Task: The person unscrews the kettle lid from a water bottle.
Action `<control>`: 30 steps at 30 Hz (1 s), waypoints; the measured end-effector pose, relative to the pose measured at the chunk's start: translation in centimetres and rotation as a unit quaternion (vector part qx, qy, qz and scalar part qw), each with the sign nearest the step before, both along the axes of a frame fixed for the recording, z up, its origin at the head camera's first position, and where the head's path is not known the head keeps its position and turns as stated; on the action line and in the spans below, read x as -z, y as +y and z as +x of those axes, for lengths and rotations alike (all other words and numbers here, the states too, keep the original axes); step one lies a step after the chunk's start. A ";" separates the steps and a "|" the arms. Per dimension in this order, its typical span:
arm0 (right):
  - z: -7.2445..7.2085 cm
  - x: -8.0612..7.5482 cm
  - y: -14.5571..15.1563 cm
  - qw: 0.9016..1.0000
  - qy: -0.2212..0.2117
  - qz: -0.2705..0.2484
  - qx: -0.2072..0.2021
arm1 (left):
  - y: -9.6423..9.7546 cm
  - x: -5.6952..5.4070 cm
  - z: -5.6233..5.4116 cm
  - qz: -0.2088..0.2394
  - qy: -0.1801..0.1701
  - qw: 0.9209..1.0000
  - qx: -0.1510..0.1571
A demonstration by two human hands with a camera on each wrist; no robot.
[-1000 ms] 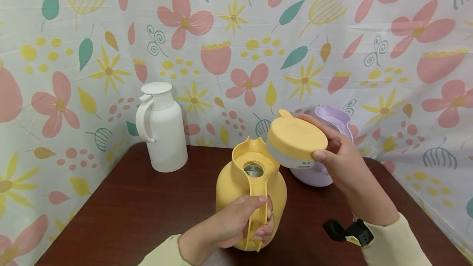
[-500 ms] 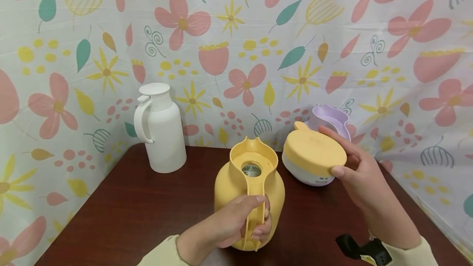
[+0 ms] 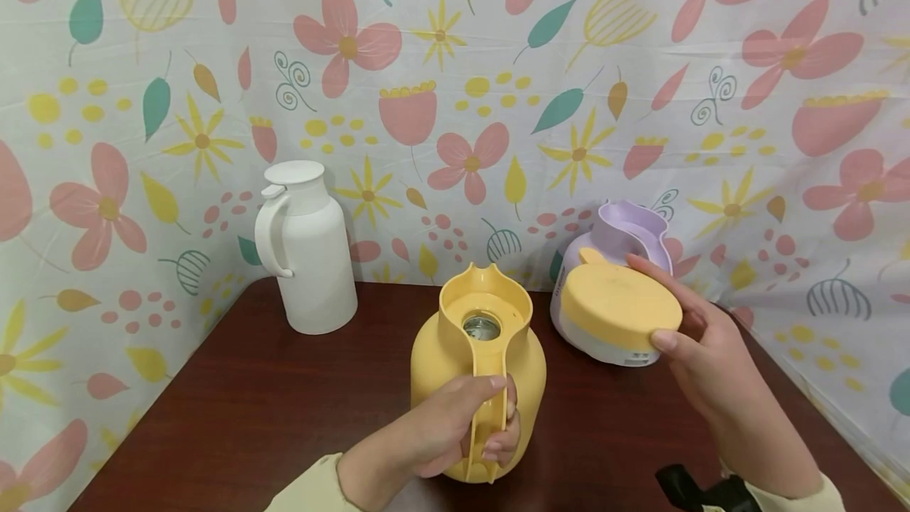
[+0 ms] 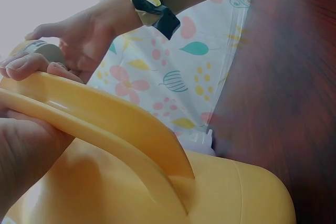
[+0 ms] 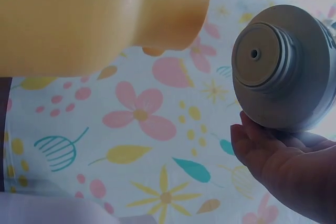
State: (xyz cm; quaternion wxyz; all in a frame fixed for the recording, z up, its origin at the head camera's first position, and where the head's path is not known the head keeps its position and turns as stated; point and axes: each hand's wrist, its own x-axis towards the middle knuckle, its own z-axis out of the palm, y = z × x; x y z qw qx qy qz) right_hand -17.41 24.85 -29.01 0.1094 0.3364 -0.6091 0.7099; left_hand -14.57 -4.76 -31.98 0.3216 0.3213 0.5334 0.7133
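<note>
Hands (image 3: 455,425) (image 3: 711,354) apart, lid (image 3: 620,303) clear of yellow jug (image 3: 451,358)

The sort of room cannot be told surely, but it looks homelike. A flowered sheet (image 3: 469,46) hangs behind the far edge of a dark reddish table (image 3: 284,409), and a white household jug (image 3: 317,267) stands near its far left corner.

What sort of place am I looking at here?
Perhaps a small indoor demonstration corner: a flower-patterned sheet hangs behind a dark table where a white jug stands, and a left hand grips a yellow jug.
</note>
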 end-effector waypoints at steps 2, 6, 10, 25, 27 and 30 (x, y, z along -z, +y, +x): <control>0.0 0.3 0.2 1.000 0.007 -0.002 -0.005 | 0.0 0.0 0.0 -0.001 0.001 1.000 0.000; 0.2 0.9 0.7 1.000 0.014 -0.001 -0.017 | 0.1 0.1 0.0 -0.002 0.002 1.000 0.000; 0.4 1.6 1.2 1.000 0.007 0.006 0.000 | 0.1 0.1 0.0 -0.002 0.001 1.000 0.003; 0.4 4.9 2.5 0.982 -0.069 0.095 0.148 | 0.0 0.0 0.0 -0.001 0.005 1.000 0.006; 0.4 5.3 2.6 0.977 -0.078 0.123 0.157 | 0.0 0.0 0.0 0.000 0.008 1.000 0.007; 0.4 5.7 2.6 0.963 -0.076 0.187 0.178 | 0.0 0.0 0.0 0.003 0.011 1.000 0.007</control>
